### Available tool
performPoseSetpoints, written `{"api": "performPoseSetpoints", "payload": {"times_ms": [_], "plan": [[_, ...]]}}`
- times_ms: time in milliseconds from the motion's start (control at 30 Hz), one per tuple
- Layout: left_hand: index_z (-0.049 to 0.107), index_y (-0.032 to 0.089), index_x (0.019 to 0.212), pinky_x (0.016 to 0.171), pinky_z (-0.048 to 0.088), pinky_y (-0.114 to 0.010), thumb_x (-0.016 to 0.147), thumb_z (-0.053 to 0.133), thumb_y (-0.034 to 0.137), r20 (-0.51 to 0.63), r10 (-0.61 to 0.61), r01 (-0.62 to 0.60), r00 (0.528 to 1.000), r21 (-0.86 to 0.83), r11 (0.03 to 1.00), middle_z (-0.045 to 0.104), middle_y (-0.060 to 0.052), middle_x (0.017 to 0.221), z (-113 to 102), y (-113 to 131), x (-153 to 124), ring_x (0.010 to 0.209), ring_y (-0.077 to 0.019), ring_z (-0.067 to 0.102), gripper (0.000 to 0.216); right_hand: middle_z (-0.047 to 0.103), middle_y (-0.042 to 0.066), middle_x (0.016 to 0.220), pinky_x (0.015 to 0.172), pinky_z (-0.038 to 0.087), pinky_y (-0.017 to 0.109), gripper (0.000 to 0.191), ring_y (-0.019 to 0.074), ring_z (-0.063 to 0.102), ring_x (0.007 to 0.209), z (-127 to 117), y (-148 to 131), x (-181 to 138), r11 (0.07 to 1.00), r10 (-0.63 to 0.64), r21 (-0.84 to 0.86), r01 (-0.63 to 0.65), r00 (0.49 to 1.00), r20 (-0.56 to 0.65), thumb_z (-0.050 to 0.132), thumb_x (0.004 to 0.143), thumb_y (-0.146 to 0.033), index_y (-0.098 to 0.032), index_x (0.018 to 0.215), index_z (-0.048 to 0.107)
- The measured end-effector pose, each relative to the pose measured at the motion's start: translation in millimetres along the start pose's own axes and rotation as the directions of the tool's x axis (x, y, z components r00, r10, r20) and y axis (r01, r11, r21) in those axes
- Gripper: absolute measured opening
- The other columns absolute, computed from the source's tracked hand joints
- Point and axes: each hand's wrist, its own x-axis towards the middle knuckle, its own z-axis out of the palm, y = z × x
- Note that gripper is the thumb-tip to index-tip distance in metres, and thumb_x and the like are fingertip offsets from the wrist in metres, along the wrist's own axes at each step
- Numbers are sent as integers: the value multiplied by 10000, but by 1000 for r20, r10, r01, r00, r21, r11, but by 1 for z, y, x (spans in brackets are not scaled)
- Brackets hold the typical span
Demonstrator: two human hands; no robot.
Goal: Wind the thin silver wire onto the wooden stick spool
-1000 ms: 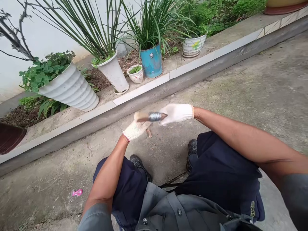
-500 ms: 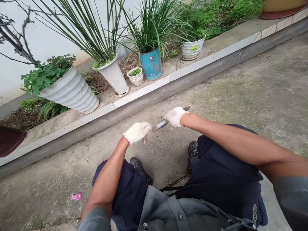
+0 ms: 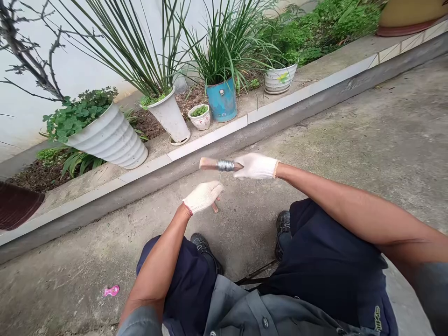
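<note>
Both my hands wear white knit gloves. My right hand (image 3: 257,166) is closed around one end of a short wooden stick (image 3: 208,163) wound with a band of silver wire (image 3: 225,165), held level and pointing left. My left hand (image 3: 203,196) sits just below it, fingers pinched on a thin strand of wire that runs up to the coil. A small brownish object (image 3: 214,207) lies on the concrete under my left hand. I crouch, my dark shoes (image 3: 205,245) on the ground.
A raised concrete curb (image 3: 210,140) runs across in front, carrying a ribbed white pot (image 3: 110,140), a tall white pot (image 3: 171,116), a small white bowl pot (image 3: 200,117), a blue pot (image 3: 221,100) and a painted white pot (image 3: 280,78). A pink scrap (image 3: 111,291) lies at lower left.
My right hand turned the stick from pointing down-left back to level and lifted it slightly. My left hand stayed low, drawing the wire strand downward.
</note>
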Motion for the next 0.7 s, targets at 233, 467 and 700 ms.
{"api": "performPoseSetpoints", "payload": {"times_ms": [233,467,700], "plan": [[640,204,848,748,453,-259,1026,427,405,129,-10,14,992,-32,999,697,11,794,3,4,1,757,-165,635,343,753,148,1028,754,453,317,304,257,698,889,6,5,13,921,199,-324,-216,976,-86,564,936,-328,-190,1164,709],[669,198,845,672,411,-266,1005,437,367,92,-13,5,996,88,996,663,10,753,-10,2,-3,692,-159,581,329,742,110,849,749,459,330,232,241,685,796,25,0,7,869,119,-487,81,923,365,707,690,-99,-154,911,753],[667,189,854,752,457,-251,1015,455,420,79,31,-37,996,79,996,670,-3,818,-11,-3,-3,757,-164,602,352,519,-66,598,566,290,246,109,98,446,576,11,2,-16,954,-289,78,290,814,504,665,738,-267,-183,741,596]]}}
